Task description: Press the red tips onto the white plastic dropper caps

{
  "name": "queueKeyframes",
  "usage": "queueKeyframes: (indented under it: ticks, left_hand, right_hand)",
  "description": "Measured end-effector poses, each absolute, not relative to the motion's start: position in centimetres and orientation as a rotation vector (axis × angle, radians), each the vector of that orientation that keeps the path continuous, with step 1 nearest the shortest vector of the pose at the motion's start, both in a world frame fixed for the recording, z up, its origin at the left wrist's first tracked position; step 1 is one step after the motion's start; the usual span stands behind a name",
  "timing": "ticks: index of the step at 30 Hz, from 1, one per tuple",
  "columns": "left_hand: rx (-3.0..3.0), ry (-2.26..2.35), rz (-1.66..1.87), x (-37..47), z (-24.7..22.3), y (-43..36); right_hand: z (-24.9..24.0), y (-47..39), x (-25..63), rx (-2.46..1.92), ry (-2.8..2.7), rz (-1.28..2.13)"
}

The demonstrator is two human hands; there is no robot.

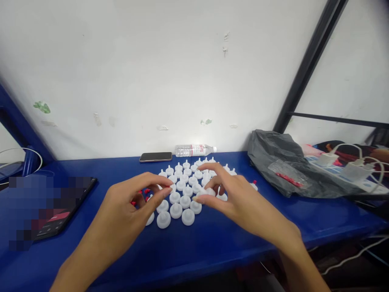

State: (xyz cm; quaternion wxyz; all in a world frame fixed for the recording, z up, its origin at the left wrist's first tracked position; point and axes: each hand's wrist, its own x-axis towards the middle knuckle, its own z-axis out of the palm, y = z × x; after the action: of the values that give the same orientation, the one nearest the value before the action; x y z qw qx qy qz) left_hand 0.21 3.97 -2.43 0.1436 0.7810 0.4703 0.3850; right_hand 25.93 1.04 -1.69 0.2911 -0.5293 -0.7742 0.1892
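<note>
A white wall (152, 61), scuffed low down and brightly lit, rises behind the glossy blue desk (219, 241); black metal post (307, 69) slants upper right, blue one (20, 125) far left.

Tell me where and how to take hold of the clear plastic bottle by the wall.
Grip the clear plastic bottle around its middle, probably best from above: it lies on its side lengthwise along the wall, with white spouted caps crowded in front of it.
</note>
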Motion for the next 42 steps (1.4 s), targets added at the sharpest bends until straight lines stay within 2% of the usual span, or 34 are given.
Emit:
queueKeyframes:
  ticks: [9, 28, 34, 38, 42]
  left_hand:
    - [2.053, 1.11, 1.004, 1.7, -2.3, 2.9]
    - [1.947, 1.077, 0.968, 2.2, -2.6, 2.9]
    - [2.12, 1.14, 0.878, 2.0, -3.2, 3.2]
    - [2.386, 1.064, 0.775, 2.1, -3.3, 2.7]
    - [2.411, 1.003, 0.753, 2.2, -3.0, 2.2]
  right_hand:
    - [-2.3, 0.0, 24.2, -1.188, -2.148, 0.479]
    - [-3.1, 0.7, 24.4, -1.083, -2.156, 0.249]
    - [-3.1, 1.1, 24.6, -0.964, -2.108, 0.19]
    - [-3.1, 1.2, 24.4, -0.871, -2.09, 0.149]
    - [-3.3, 1.4, 24.0, -0.781, -2.037, 0.118]
